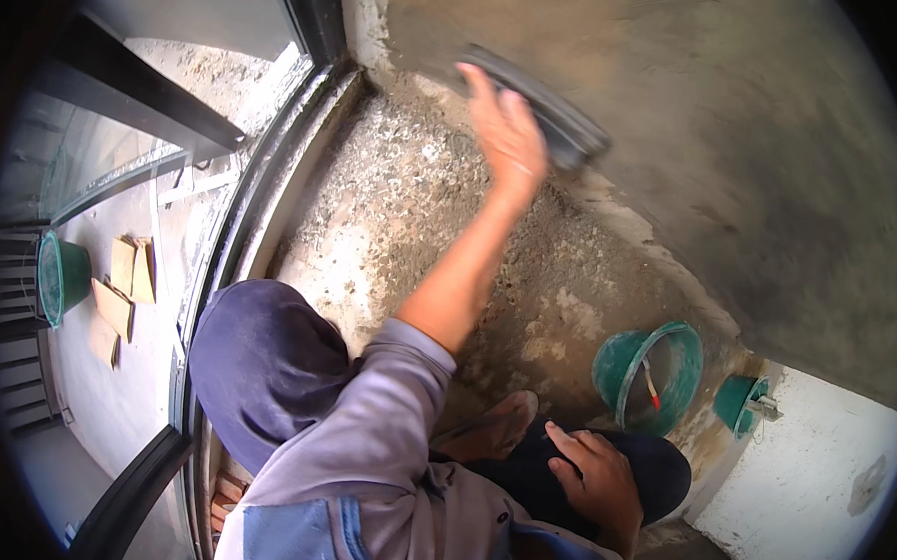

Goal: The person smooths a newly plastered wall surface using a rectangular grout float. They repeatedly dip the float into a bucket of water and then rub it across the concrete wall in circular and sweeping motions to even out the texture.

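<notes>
My left hand reaches up and away, closed round the back of a dark, flat plastering trowel. The trowel is slightly blurred and lies against the grey plastered wall, near its lower edge. Its handle is hidden by my fingers. My right hand rests palm down on my dark-trousered right knee, fingers a little apart and holding nothing. Beyond that knee stands a green bucket with a slim red-and-white tool inside.
A smaller green bucket with a metal tool across it stands by a white surface. Rough, debris-strewn floor lies along the wall. Left is a dark-framed glass door; past it are a green tub and cardboard pieces.
</notes>
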Tool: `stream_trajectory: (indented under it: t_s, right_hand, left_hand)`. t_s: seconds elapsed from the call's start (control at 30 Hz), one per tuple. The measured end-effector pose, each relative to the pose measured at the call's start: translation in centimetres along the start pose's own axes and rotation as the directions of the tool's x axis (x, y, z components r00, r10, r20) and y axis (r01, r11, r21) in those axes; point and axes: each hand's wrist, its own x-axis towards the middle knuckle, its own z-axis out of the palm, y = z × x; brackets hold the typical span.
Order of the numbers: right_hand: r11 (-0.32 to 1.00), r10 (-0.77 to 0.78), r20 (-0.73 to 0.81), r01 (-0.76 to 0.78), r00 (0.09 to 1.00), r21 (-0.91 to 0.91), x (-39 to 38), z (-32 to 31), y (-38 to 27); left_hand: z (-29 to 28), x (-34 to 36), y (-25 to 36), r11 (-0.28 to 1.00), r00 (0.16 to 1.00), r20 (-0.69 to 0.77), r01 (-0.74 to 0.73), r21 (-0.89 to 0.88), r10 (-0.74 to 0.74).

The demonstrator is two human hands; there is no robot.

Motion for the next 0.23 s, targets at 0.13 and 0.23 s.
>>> stream_trajectory:
  t_s: [0.13,0.23]
  right_hand:
    - [1.000,-0.015,0.003,0.015,1.000,-0.027,2.4,-0.4,-1.1]
    - [0.996,-0.069,-0.015,0.068,0.998,-0.049,3.0,-0.3,-1.7]
  left_hand:
    - [0.8,-12.2,5.0,0.996,0.766,0.640,0.086,0.001,-0.067]
    - [0.1,-14.7,3.2,0.963,0.927,0.375,0.080,-0.256,0.023]
